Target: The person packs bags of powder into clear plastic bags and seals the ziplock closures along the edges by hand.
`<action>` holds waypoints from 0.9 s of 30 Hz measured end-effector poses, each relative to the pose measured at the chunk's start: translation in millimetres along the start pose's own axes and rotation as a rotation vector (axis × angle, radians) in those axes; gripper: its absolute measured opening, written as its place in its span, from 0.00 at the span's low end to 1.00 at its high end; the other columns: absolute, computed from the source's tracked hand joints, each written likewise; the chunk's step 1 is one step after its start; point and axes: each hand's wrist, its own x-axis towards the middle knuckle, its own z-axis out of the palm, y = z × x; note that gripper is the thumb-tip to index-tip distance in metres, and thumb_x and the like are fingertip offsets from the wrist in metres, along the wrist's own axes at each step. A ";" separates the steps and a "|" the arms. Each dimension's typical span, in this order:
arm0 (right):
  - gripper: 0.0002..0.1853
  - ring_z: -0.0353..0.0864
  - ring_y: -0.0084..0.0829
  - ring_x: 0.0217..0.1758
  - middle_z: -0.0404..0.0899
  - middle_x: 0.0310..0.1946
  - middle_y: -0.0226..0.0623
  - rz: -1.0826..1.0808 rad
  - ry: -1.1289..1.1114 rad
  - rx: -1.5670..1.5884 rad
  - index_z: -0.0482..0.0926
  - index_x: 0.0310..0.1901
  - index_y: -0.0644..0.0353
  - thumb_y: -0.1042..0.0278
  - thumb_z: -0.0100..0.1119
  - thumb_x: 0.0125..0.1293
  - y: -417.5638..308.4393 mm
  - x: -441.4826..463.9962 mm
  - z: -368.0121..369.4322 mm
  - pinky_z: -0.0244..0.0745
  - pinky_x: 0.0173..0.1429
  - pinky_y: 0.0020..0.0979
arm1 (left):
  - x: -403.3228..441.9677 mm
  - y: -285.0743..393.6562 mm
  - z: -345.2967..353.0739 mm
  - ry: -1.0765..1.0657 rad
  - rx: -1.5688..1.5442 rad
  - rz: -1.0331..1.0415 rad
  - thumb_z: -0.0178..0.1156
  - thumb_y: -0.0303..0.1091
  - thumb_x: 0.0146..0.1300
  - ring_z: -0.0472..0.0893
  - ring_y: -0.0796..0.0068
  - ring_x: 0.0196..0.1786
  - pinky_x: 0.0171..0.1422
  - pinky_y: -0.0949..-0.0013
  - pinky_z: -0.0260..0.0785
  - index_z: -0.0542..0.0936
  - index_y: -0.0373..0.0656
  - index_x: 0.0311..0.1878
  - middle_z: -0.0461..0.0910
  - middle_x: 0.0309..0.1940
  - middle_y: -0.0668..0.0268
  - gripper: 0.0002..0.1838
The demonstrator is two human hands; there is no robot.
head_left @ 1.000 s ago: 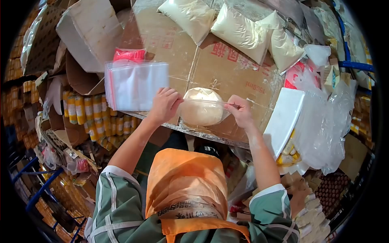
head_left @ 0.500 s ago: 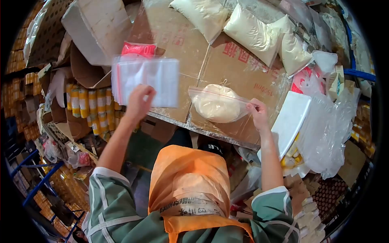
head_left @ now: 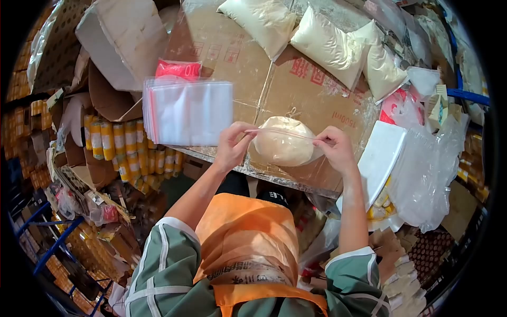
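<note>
A clear zip bag of cream-coloured powder (head_left: pixel 285 145) lies on the cardboard-covered table (head_left: pixel 227 58) near its front edge. My left hand (head_left: pixel 234 145) pinches the left end of the bag's zip strip. At the strip's right end, my right hand (head_left: pixel 335 148) grips the other corner between thumb and fingers. The strip is stretched between both hands over the powder. Left of my left hand lies a stack of empty clear zip bags (head_left: pixel 190 113) with red edges, and a pink packet (head_left: pixel 178 70) sits just behind the stack.
Filled powder bags (head_left: pixel 330 47) lie along the table's back. On the right are a white foam tray (head_left: pixel 381 158), crumpled clear plastic (head_left: pixel 425 179) and a red-and-white bag (head_left: pixel 400 108). A white foam box (head_left: pixel 121 45) and rows of yellow-wrapped packs (head_left: pixel 129 150) stand at the left.
Half a second ago my left hand was over the empty bag stack; it has moved right and taken the powder bag's left end. My right hand has kept hold of its corner.
</note>
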 end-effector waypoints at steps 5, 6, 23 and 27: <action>0.04 0.78 0.25 0.34 0.78 0.28 0.36 0.031 -0.085 -0.011 0.80 0.33 0.66 0.76 0.64 0.59 3.1 13.4 -3.0 0.73 0.40 0.27 | 10.6 5.5 -0.4 -0.004 -0.061 -0.023 0.55 0.27 0.70 0.79 0.76 0.43 0.52 0.73 0.69 0.83 0.35 0.44 0.83 0.38 0.63 0.09; 0.04 0.77 0.25 0.34 0.78 0.29 0.36 0.014 -0.067 -0.034 0.79 0.33 0.66 0.75 0.63 0.60 2.2 16.6 -3.5 0.73 0.40 0.27 | 16.2 4.8 3.4 0.029 -0.098 -0.017 0.56 0.28 0.69 0.79 0.76 0.42 0.50 0.72 0.70 0.83 0.35 0.44 0.83 0.37 0.63 0.09; 0.32 0.51 0.46 0.78 0.53 0.75 0.44 -0.164 0.452 -0.615 0.63 0.70 0.53 0.59 0.53 0.64 58.2 102.8 113.8 0.46 0.75 0.52 | 99.0 -49.7 88.9 -0.108 0.821 0.293 0.51 0.43 0.64 0.54 0.51 0.76 0.77 0.44 0.43 0.64 0.49 0.72 0.56 0.74 0.56 0.32; 0.34 0.42 0.48 0.80 0.45 0.77 0.43 -0.053 0.405 -0.699 0.59 0.73 0.52 0.55 0.51 0.65 78.6 117.2 114.7 0.43 0.76 0.55 | 120.1 -78.6 84.6 -0.159 0.985 0.279 0.48 0.49 0.64 0.48 0.51 0.78 0.76 0.36 0.35 0.60 0.50 0.74 0.51 0.76 0.58 0.35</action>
